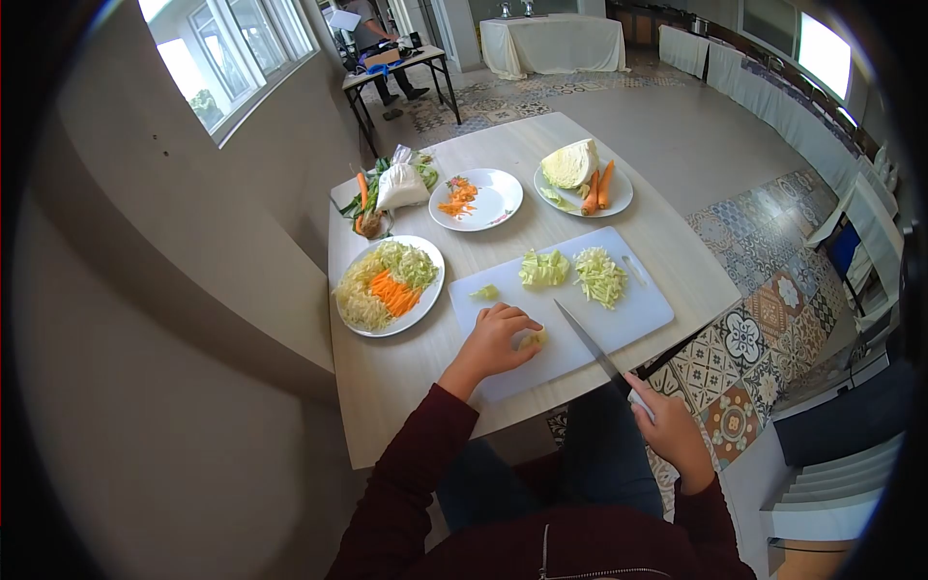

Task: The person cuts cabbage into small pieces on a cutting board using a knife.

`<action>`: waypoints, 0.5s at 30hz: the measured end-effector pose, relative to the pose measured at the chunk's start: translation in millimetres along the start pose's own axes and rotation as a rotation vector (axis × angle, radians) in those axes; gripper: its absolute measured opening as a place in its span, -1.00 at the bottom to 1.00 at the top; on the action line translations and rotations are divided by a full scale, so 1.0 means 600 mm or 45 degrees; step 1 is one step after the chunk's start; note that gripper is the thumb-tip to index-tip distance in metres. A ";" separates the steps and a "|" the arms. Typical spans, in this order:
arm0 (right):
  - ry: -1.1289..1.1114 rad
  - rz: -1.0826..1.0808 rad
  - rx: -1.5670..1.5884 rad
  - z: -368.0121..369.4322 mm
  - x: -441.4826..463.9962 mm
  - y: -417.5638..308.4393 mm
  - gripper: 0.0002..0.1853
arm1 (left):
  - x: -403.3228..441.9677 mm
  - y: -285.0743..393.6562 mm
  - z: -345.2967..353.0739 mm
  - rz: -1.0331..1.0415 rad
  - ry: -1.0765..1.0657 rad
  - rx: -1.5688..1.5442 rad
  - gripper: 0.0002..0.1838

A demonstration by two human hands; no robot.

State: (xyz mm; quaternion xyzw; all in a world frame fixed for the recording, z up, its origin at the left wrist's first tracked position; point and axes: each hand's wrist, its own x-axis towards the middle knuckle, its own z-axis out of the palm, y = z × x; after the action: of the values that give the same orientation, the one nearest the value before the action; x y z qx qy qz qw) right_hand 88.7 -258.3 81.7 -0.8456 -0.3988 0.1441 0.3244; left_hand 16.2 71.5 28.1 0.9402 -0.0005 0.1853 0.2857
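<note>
My right hand (671, 430) grips a kitchen knife (592, 344) by its light handle, the blade slanting up and left over the white cutting board (605, 356). On the board's near left part, my left hand (498, 340) is curled over a small pale cabbage piece (533, 338), which its fingers partly hide. Farther back on the board lie a heap of shredded cabbage (600, 277), a stack of cut cabbage leaves (544, 269) and a small cabbage scrap (484, 292). The blade is apart from all of these.
A plate (422, 311) of shredded vegetables stands left. Behind are a plate (503, 205) with carrot bits, a plate (619, 205) holding half a cabbage (570, 164) and carrots (598, 188), and a white bag (401, 184) among vegetables. A person (369, 29) stands at a far table.
</note>
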 end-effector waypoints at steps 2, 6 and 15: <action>0.026 -0.029 0.001 0.006 0.001 0.005 -0.47 | -0.001 0.000 0.001 -0.002 -0.023 0.013 -0.74; 0.069 -0.067 -0.020 0.016 0.004 0.011 -0.48 | -0.002 -0.004 0.009 0.005 -0.033 0.014 -0.74; 0.051 -0.028 -0.029 0.019 0.009 0.003 -0.49 | -0.001 -0.003 0.001 -0.047 0.001 0.026 -0.79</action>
State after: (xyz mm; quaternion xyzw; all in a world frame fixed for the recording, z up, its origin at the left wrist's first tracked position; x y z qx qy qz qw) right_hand 87.9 -250.3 72.1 -0.8474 -0.4032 0.1189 0.3244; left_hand 16.1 72.8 26.6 0.9428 0.0189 0.1805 0.2797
